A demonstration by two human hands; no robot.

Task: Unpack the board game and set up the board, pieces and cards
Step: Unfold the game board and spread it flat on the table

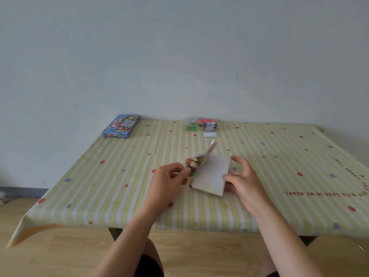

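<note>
Folded board (pixel 211 176) mid-table (pixel 111 182), white back up, one printed flap lifted; left hand (pixel 169 178) pinches that flap; right hand (pixel 242 180) fingers loosely spread, thumb at board's right edge; far edge: blue game box (pixel 120 126), closed; clear bag (pixel 191 125) with green pieces; card stack (pixel 208 124) just beside.

**Middle and far edge taken, flanks free**

A half-unfolded, grey-backed cardboard board (pixel 211 176) fills the middle of the striped tabletop (pixel 279 166), with the left hand (pixel 167 180) and right hand (pixel 243 182) at its sides. By the wall stand a blue printed game box (pixel 120 126), a clear bag of green pieces (pixel 191 125) and card stacks (pixel 209 124). Bare cloth runs left and right.
</note>
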